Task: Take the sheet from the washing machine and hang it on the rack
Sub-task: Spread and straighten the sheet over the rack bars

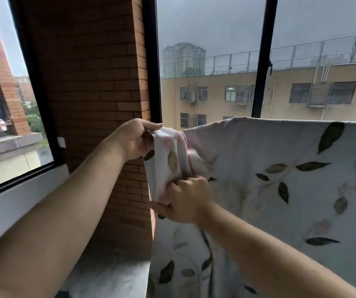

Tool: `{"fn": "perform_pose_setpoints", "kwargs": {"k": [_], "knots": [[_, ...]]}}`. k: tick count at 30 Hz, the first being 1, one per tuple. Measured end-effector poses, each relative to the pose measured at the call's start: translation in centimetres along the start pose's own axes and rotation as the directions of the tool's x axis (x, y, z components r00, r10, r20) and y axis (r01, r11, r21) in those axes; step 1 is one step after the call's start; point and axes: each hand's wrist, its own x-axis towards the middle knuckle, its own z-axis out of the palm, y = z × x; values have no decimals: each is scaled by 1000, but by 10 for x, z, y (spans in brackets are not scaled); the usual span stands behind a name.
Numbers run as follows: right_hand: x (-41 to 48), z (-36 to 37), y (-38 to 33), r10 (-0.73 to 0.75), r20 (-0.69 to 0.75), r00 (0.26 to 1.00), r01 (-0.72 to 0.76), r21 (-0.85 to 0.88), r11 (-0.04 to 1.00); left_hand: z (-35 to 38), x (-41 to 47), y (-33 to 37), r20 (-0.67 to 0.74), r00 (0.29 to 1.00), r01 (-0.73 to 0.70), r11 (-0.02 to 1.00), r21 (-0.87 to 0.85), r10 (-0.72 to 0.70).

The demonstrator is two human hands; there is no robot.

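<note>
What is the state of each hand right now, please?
Left hand: closed, holding the bunched top edge of the sheet.
Right hand: closed, holding the same bunched fold lower down.

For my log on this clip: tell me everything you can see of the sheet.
The sheet is thin, pale cloth printed with dark green leaves and faint pink blooms. Most of it hangs flat before the window, its top edge straight as if draped over something the cloth hides. Its left end is bunched and creased: the left hand grips the upper corner, and the right hand pinches the bunched cloth lower down. The bottom falls out of view.
</note>
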Motion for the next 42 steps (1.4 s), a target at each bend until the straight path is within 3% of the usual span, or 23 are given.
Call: {"fn": "perform_pose_setpoints", "kwargs": {"k": [2, 4, 6, 8, 11, 14, 17, 20, 24, 27, 31, 36, 39, 42], "knots": [[4, 5, -13, 189, 253, 949, -154, -152, 976, 1, 0, -1, -24, 999, -24, 1000, -15, 24], [12, 4, -21, 271, 512, 815, -218, -163, 962, 1, -2, 0, -41, 998, -58, 997, -52, 55], [24, -5, -26, 248, 712, 657, -346, -7, 938, -4, -3, 0, -56, 996, -66, 995, -70, 62], [35, -14, -28, 115, 818, 564, -534, 255, 806, -12, -6, 1, -46, 998, -48, 997, -57, 46], [44, -20, -33, 52, 782, 621, -615, 445, 650, -22, -4, 7, -109, 989, -93, 993, 72, 100], [48, -12, -41, -6, 780, 626, -595, 482, 643, -32, 5, 15, -289, 944, -130, 985, 113, 158], [45, -2, -45, -61, 818, 572, -596, 465, 655, -47, 18, 15, -345, 927, -132, 989, 69, 148], [40, 0, -36, -60, 809, 585, -490, 412, 769, -54, 23, 10, -381, 911, -180, 984, -16, 160], [43, 3, -10, 174, 494, 852, -323, 235, 917, -62, 31, -1, -424, 897, -204, 969, -142, 127], [53, 2, 16, 289, 262, 921, -347, 209, 914, -65, 41, -9, -482, 871, -218, 952, -214, 91], [62, -2, 34, 316, 259, 913, -360, 145, 922, -59, 47, -16, -414, 903, -230, 944, -237, 116], [48, 16, 15, 43, 414, 909, -105, 129, 986, -58, 51, -29, -190, 969, -177, 979, -103, 156], [36, 45, -11, -162, 571, 805, 139, 83, 987, -63, 64, -39, -107, 976, -193, 981, -5, 191], [30, 82, -35, -300, 687, 662, 484, -86, 871, -71, 79, -45, 47, 981, -192, 974, 121, 188]]}}
